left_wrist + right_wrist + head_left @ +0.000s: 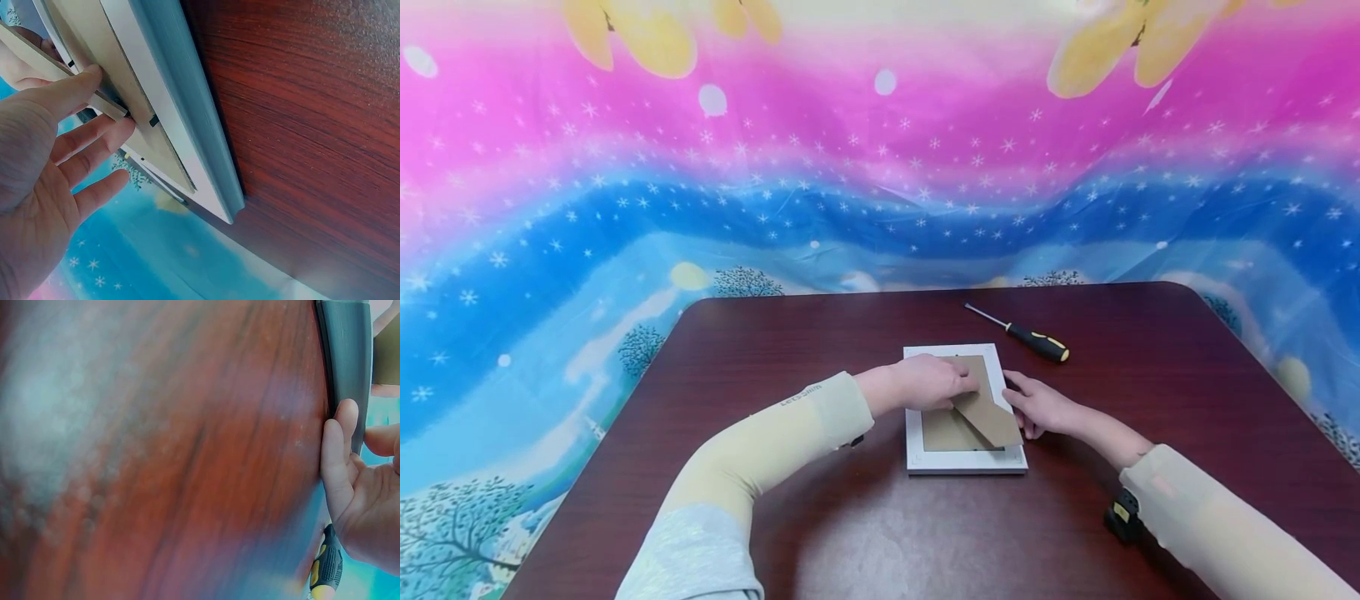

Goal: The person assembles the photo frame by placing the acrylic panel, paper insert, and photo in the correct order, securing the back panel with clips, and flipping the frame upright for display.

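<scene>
A white picture frame (913,457) lies face down on the table, its brown backing board (942,429) uppermost. Slanting across the back is the flat brown stand (996,421), its wide end over the frame's near right side. My left hand (928,382) pinches the stand's narrow end between thumb and fingers, just above the backing. In the left wrist view, small black tabs (154,120) show along the backing's edge. My right hand (1047,408) holds the frame's right edge, its lower fingers (337,456) against the outer side. Its other fingertips are partly hidden.
A black and yellow screwdriver (1037,340) lies beyond the frame to the right, its shaft pointing back left. The dark red-brown table (820,333) has rounded far corners. A printed cloth (880,200) hangs behind it and along both sides.
</scene>
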A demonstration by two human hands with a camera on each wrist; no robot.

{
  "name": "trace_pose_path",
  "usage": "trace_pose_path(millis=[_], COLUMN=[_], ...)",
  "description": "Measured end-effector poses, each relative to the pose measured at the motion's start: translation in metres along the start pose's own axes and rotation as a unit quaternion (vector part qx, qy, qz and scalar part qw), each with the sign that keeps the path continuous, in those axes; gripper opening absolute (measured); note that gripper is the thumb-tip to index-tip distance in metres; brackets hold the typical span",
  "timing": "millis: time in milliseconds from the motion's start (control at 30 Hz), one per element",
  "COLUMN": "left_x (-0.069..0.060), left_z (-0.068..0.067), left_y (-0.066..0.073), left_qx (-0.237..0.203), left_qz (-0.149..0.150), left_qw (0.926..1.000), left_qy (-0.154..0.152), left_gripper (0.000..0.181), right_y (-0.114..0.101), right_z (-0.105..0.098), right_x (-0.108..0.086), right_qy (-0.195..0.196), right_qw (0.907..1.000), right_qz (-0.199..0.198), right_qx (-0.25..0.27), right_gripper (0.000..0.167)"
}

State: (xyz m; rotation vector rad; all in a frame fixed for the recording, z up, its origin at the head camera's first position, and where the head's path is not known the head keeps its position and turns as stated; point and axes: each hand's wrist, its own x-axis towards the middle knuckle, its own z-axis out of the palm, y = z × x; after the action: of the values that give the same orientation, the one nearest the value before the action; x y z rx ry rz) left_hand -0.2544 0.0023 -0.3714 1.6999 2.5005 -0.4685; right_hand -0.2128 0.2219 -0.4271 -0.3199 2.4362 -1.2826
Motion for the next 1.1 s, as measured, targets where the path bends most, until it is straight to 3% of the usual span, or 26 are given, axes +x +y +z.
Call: trace_pose_path(millis=[1100], left_x=[0.0016], left_z=[0.0035], left_y=[0.0009], left_qx=[-0.001], left_qz=[-0.008], left_qw=[1.0], left_qy=[-0.003], left_gripper=[0.033], right_y=[-0.0024], right_z=[-0.0015], right_x=[0.0001], right_qy=[-0.007], right_qw=[0.9999], right_qz=[0.012], right_qx=[-0.007], right_gripper=[0.051])
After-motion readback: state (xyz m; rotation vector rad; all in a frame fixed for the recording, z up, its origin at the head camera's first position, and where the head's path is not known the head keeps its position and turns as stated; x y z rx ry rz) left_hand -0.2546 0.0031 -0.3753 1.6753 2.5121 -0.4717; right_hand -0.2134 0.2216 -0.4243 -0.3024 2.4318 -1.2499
